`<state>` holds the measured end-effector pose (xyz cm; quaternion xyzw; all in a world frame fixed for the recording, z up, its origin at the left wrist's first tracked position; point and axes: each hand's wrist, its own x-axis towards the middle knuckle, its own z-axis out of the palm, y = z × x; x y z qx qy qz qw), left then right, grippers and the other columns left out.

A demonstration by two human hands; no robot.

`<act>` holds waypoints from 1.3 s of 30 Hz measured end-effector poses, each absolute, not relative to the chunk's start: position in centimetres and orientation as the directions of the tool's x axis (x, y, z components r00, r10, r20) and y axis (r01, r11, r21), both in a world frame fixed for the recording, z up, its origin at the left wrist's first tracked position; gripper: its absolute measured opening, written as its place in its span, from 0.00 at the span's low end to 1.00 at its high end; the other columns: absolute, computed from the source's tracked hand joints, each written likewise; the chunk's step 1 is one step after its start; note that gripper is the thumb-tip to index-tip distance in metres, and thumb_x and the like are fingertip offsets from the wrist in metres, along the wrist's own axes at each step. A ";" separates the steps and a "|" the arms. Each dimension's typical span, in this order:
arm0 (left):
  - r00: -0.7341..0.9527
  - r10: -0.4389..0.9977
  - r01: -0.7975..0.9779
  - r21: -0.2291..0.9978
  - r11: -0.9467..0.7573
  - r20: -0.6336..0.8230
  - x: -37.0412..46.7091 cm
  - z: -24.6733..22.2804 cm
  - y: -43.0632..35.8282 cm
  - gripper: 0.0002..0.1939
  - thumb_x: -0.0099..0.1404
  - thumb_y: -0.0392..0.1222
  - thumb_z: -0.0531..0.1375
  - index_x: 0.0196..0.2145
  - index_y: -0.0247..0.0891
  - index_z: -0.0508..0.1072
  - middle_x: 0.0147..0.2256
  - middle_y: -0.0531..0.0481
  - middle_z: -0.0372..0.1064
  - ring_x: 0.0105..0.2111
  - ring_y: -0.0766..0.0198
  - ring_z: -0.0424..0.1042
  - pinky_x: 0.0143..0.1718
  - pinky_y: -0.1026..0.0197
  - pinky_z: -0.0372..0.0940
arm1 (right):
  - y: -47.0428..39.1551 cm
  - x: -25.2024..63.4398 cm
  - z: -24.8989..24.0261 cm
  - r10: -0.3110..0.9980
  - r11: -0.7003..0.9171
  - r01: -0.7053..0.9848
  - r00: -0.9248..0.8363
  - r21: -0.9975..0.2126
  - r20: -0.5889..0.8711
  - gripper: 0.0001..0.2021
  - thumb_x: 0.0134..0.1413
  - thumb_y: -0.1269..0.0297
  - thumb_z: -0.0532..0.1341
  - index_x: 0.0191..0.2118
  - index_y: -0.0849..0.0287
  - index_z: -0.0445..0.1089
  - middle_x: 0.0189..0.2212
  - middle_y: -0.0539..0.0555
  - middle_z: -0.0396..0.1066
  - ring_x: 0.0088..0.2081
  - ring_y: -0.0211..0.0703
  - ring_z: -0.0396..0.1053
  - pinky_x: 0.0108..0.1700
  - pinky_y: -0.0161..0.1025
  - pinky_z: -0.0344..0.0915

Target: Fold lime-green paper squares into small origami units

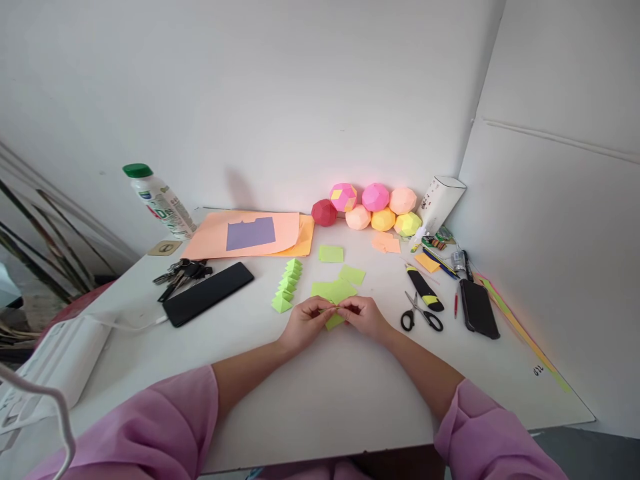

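Note:
My left hand (306, 323) and my right hand (367, 319) meet at the middle of the white table, both with fingers pinched on a small green paper piece (336, 308), mostly hidden by the fingertips. Green paper sheets (334, 289) lie just beyond and under the hands. Two more green rectangles, one (331, 253) farther back and one (353, 274) to its right, lie flat. A row of folded green pieces (287, 283) stretches away to the left of my left hand.
Faceted paper balls (375, 197) are stacked by the wall. Scissors (423, 312), a cutter (425, 288) and a phone (479, 309) lie right. Keys (184, 273), a black power bank (209, 294), orange sheets (210, 233) and a bottle (163, 207) are left.

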<state>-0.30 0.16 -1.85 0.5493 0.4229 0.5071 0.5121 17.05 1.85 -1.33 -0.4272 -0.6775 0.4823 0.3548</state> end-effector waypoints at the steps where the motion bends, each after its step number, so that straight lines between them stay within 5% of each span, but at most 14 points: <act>1: 0.129 0.984 -0.052 0.992 -0.116 0.122 -0.3 -1.8 0.1 0.10 0.53 0.47 0.63 0.26 0.36 0.75 0.29 0.49 0.69 0.29 0.65 0.68 0.29 0.63 0.64 | 1.8 17.0 -1.3 0.919 0.182 0.245 -0.386 -0.952 0.077 0.11 0.50 0.58 0.61 0.30 0.61 0.72 0.22 0.50 0.67 0.23 0.35 0.62 0.26 0.34 0.64; 9: 0.125 0.991 0.048 0.997 -0.052 0.045 -0.2 -1.3 -0.4 0.14 0.54 0.50 0.62 0.25 0.35 0.71 0.21 0.53 0.65 0.22 0.68 0.62 0.23 0.66 0.58 | 1.7 16.9 -1.3 0.910 0.258 0.276 -0.392 -0.926 0.137 0.10 0.50 0.58 0.60 0.28 0.61 0.70 0.21 0.50 0.65 0.22 0.36 0.62 0.24 0.34 0.62; 13: 0.099 0.995 0.136 0.991 0.002 -0.016 -0.2 -1.1 -0.6 0.17 0.53 0.52 0.62 0.21 0.35 0.65 0.15 0.59 0.54 0.16 0.73 0.51 0.17 0.68 0.47 | 1.6 16.9 -1.1 0.904 0.251 0.273 -0.408 -0.929 0.125 0.09 0.51 0.59 0.60 0.28 0.61 0.69 0.21 0.50 0.64 0.22 0.35 0.62 0.23 0.33 0.61; 19: 0.084 0.995 0.208 0.975 -0.074 0.057 -0.3 -1.0 -0.7 0.23 0.55 0.51 0.60 0.15 0.38 0.53 0.16 0.60 0.44 0.18 0.73 0.47 0.19 0.67 0.45 | 1.6 17.0 -1.0 0.897 0.200 0.244 -0.435 -0.949 0.077 0.11 0.52 0.57 0.59 0.28 0.60 0.65 0.20 0.48 0.62 0.20 0.34 0.60 0.23 0.33 0.59; 27: 0.160 0.979 0.125 0.982 -0.144 0.123 -0.4 -1.3 -0.3 0.11 0.56 0.48 0.60 0.31 0.37 0.67 0.26 0.54 0.61 0.23 0.70 0.59 0.24 0.67 0.56 | 1.6 17.1 -1.0 0.886 0.221 0.267 -0.458 -0.938 0.079 0.12 0.51 0.56 0.59 0.27 0.60 0.64 0.19 0.47 0.61 0.20 0.34 0.59 0.23 0.32 0.57; 39: 0.273 0.961 0.042 0.998 -0.050 0.037 -0.6 -0.6 -0.3 0.13 0.59 0.48 0.56 0.23 0.37 0.62 0.21 0.56 0.56 0.22 0.70 0.56 0.24 0.67 0.53 | 1.6 17.1 -0.5 0.912 0.081 0.139 -0.411 -0.987 0.017 0.13 0.50 0.54 0.60 0.28 0.60 0.65 0.23 0.48 0.62 0.24 0.34 0.60 0.26 0.33 0.61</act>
